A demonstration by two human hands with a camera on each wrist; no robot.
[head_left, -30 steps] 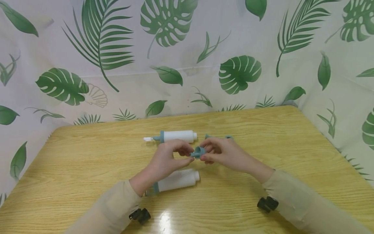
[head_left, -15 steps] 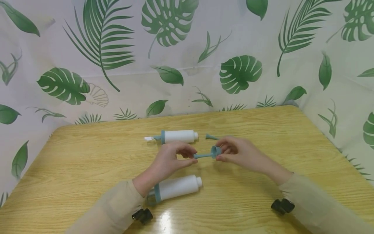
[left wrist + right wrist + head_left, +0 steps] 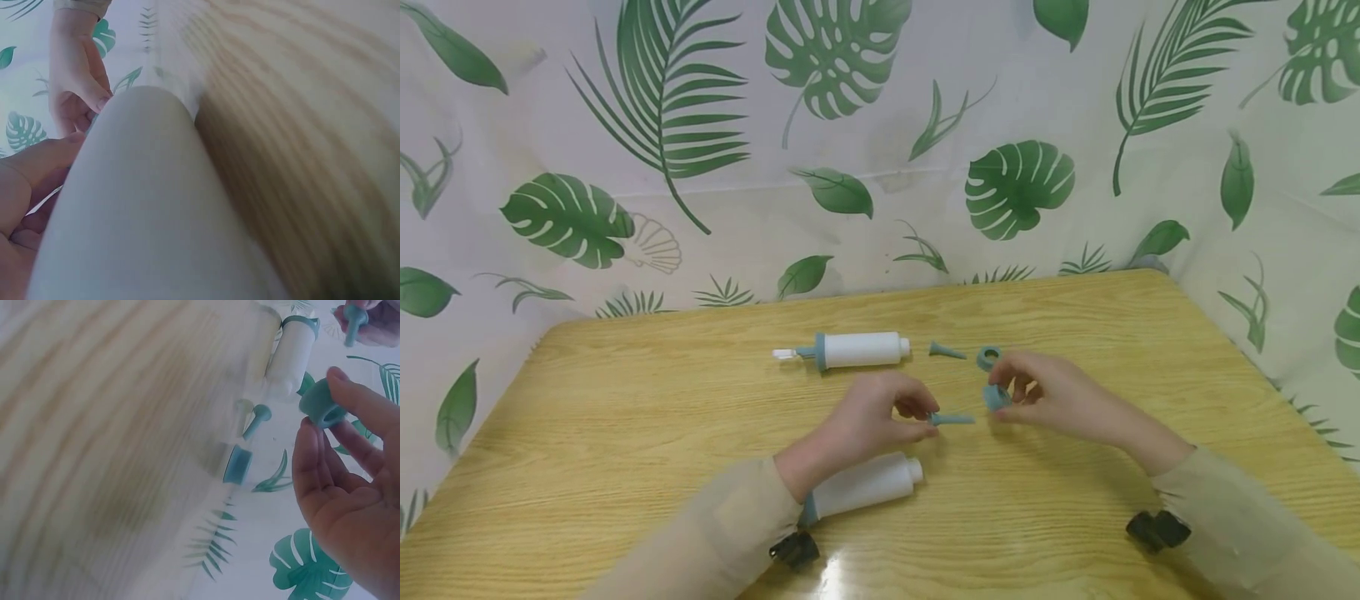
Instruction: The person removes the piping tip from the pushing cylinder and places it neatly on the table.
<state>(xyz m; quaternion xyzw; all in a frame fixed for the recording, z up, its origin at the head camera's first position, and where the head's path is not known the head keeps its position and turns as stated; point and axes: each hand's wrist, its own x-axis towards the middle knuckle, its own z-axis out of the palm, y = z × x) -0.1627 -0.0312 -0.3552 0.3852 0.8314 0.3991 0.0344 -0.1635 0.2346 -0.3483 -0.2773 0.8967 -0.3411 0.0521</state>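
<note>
My left hand (image 3: 868, 417) pinches the wide end of a slim blue-green nozzle (image 3: 957, 419), whose thin end points right. Between right thumb and fingers, my right hand (image 3: 1060, 396) holds a blue-green ring cap (image 3: 322, 405), its opening visible in the right wrist view. The two parts are apart, a small gap between them. Beneath the left hand lies a white cylinder (image 3: 868, 485) with a blue-green collar, partly covered by the wrist; the cylinder (image 3: 144, 194) fills much of the left wrist view. Just behind the right fingers, another ring cap (image 3: 988, 358) rests on the table.
Farther back lies a second white cylinder (image 3: 861, 350) with a blue-green collar and a handle sticking out leftward. Another nozzle (image 3: 946, 351) lies right of it on the wooden table (image 3: 647, 400). A leaf-printed cloth (image 3: 895, 217) hangs behind the table.
The nozzle has come out of the ring cap. My right hand has moved right with the cap, while my left has shifted slightly right and down with the nozzle.
</note>
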